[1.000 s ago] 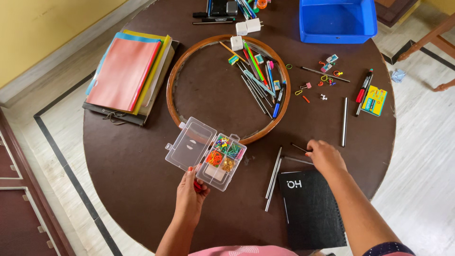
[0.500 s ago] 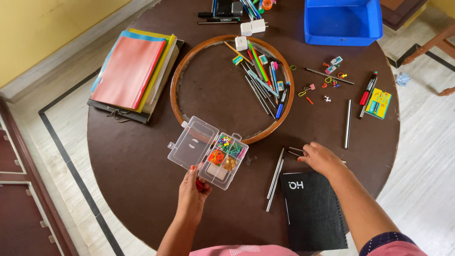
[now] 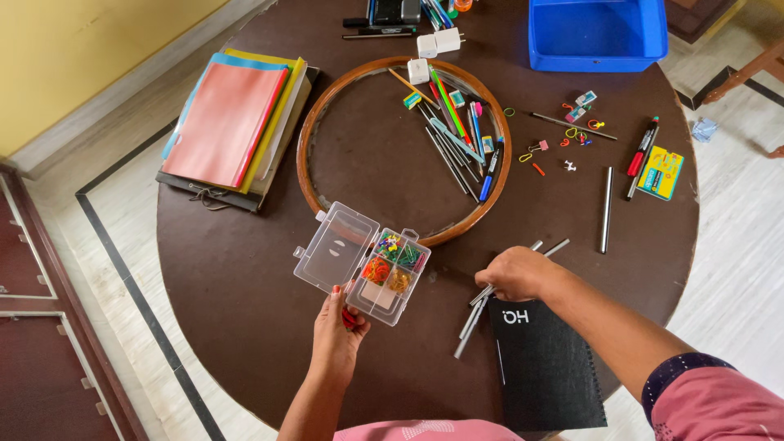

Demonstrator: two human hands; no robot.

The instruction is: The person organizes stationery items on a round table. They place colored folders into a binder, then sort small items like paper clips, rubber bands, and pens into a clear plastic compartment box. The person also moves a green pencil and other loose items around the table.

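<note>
My left hand [image 3: 339, 333] holds a clear plastic compartment box [image 3: 363, 263] by its near edge, lid swung open to the left. Its cells hold coloured clips, rubber bands and pins. My right hand [image 3: 513, 273] is closed around several thin grey metal rods [image 3: 549, 247] just above the table, their ends sticking out to the upper right. More grey rods [image 3: 469, 320] lie under that hand, beside a black spiral notebook [image 3: 549, 363].
A round wooden hoop [image 3: 406, 153] encloses pens and pencils [image 3: 457, 139]. Stacked coloured folders [image 3: 227, 122] lie at left, a blue tub [image 3: 596, 34] at top right. Loose clips [image 3: 572, 135], a single rod [image 3: 606, 209], markers [image 3: 642, 157] and a yellow packet [image 3: 661, 173] lie at right.
My right hand has moved left from the table's right side, gathering the thin rods, and now grips them above the rods near the notebook. The left hand keeps the box almost still.
</note>
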